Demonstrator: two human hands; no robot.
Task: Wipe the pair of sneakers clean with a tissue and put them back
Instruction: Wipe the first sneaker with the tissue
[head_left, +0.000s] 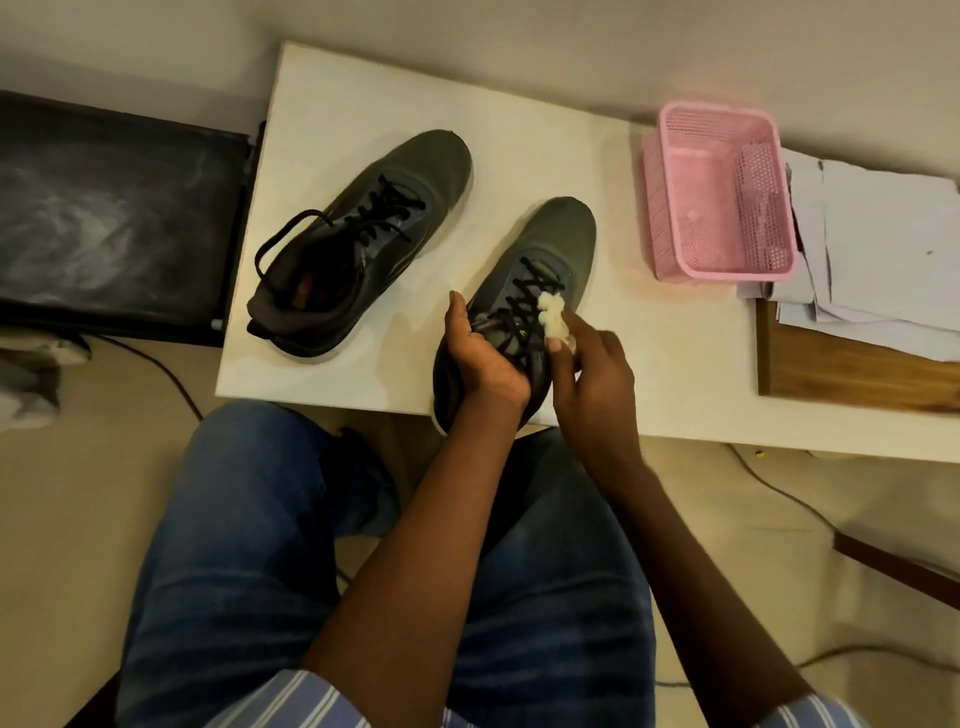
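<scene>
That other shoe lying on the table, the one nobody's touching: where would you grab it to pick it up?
Probably at the heel collar of the left shoe, coming from above on the near side. The shoe lies tilted with its opening wide and facing the person, so fingers can hook inside while the thumb pinches the padded heel. The laces hang loose, so avoid them.

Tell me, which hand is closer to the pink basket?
The right hand, holding the tissue against the sneaker, is nearer the pink basket. The left hand grips that sneaker's far side.
</scene>
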